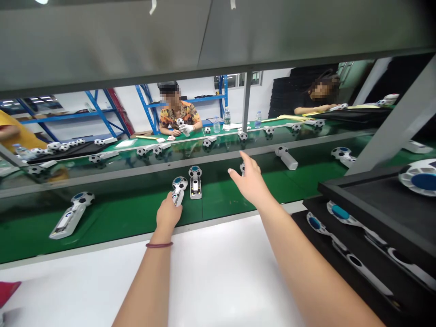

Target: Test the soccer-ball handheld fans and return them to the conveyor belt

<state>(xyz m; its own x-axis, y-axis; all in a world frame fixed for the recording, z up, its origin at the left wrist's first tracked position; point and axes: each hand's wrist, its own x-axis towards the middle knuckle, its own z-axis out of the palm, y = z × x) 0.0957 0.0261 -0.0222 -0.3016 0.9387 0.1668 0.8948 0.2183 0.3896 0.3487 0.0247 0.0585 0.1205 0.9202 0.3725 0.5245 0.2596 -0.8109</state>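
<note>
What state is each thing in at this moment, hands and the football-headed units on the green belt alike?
Left hand: closed on the handle of a football unit.
Held football unit: lying on the green belt, head away from the person.
Right hand: open, fingers spread, reaching over the belt.
Unit behind right hand: mostly hidden.
Middle unit: lying flat, untouched.
Left unit: lying flat, untouched.
Black trays: holding flat shell parts.
</note>
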